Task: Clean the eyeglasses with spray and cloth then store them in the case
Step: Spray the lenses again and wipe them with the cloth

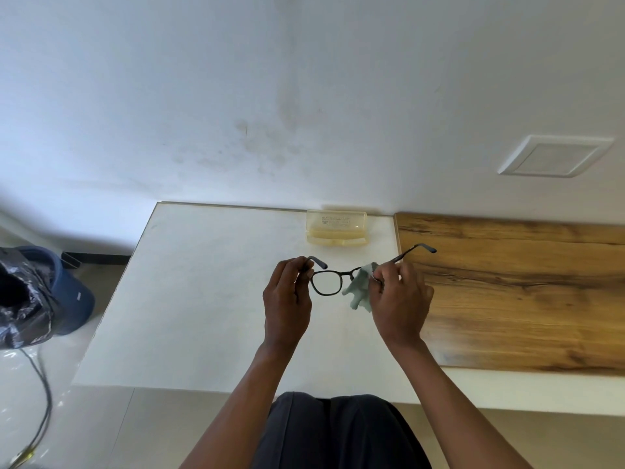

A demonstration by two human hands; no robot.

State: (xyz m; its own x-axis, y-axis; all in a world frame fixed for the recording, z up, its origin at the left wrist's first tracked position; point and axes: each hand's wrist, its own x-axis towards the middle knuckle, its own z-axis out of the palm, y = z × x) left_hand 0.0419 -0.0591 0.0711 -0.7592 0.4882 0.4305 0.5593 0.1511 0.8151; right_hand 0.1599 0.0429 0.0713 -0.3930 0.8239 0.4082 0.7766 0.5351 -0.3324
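Observation:
Dark-framed eyeglasses (326,282) are held up over the white table (203,299), temples unfolded and pointing away from me. My left hand (287,306) pinches the left end of the frame at the hinge. My right hand (400,299) presses a pale grey-green cloth (358,289) around the right lens, which the cloth and fingers hide. A translucent yellowish eyeglass case (336,231) lies open at the back of the table against the wall. No spray bottle is in view.
A wooden board (507,292) covers the table's right part. On the floor at the left stand a blue bin (72,296) and a black plastic bag (20,296), with a cable (44,394) trailing below. My dark-trousered lap (338,431) is under the table's front edge.

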